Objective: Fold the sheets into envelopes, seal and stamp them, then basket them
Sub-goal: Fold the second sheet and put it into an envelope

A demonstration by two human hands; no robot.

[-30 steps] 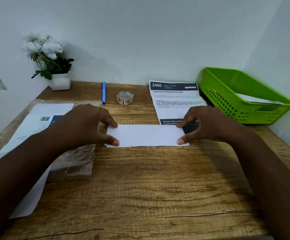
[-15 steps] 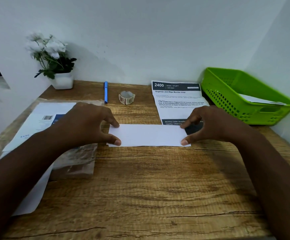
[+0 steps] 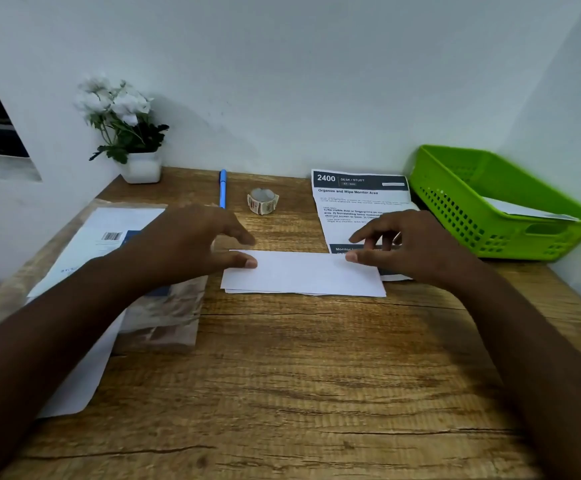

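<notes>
I see the folded white sheet [image 3: 303, 273] lying flat near the middle of the wooden desk [image 3: 282, 375], its long edges running left to right and its layered edges showing along the near side. My left hand [image 3: 185, 244] reaches in from the left, palm down, thumb tip resting on the sheet's far-left corner, the other fingers spread loosely above the wood and gripping nothing. My right hand [image 3: 410, 251] comes in from the right, also palm down, thumb tip on the sheet's far-right part, fingers fanned and relaxed over the printed task page [image 3: 355, 202] behind it. Both forearms angle inward from the near corners. The green basket [image 3: 462, 216] sits at the far-right corner with an envelope [image 3: 521, 211] inside. A roll of stamps [image 3: 262, 202] and a blue pen [image 3: 223, 188] lie toward the far edge, a potted white flower [image 3: 126, 126] at the far-left corner, and a plastic-wrapped paper pack [image 3: 109, 258] along the left edge.
</notes>
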